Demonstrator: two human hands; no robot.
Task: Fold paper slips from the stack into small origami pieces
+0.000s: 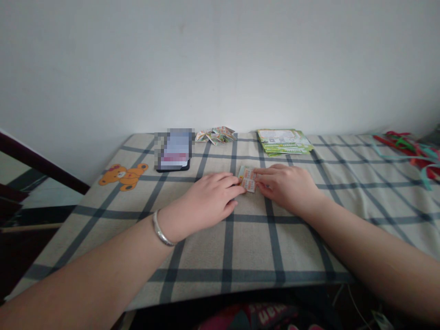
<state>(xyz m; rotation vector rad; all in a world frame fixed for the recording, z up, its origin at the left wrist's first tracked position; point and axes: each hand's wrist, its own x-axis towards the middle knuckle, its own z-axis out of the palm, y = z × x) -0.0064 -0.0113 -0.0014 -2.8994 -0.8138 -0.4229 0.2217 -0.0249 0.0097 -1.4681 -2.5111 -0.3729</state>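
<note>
A small folded printed paper (248, 179) lies on the checked tablecloth (240, 238) in the middle of the table. My left hand (206, 201), with a silver bangle on the wrist, rests palm down with its fingertips pressed on the paper's left edge. My right hand (287, 185) lies on the cloth with its fingers flat and together, its fingertips pressing the paper's right side. Neither hand lifts the paper; both hold it flat against the cloth.
A stack of green printed leaflets (283, 141) lies at the back right, several small folded paper pieces (216, 134) at the back middle, a phone (173, 150) to their left. Coloured ribbons (412, 151) lie far right. A bear print (123, 175) marks the cloth's left.
</note>
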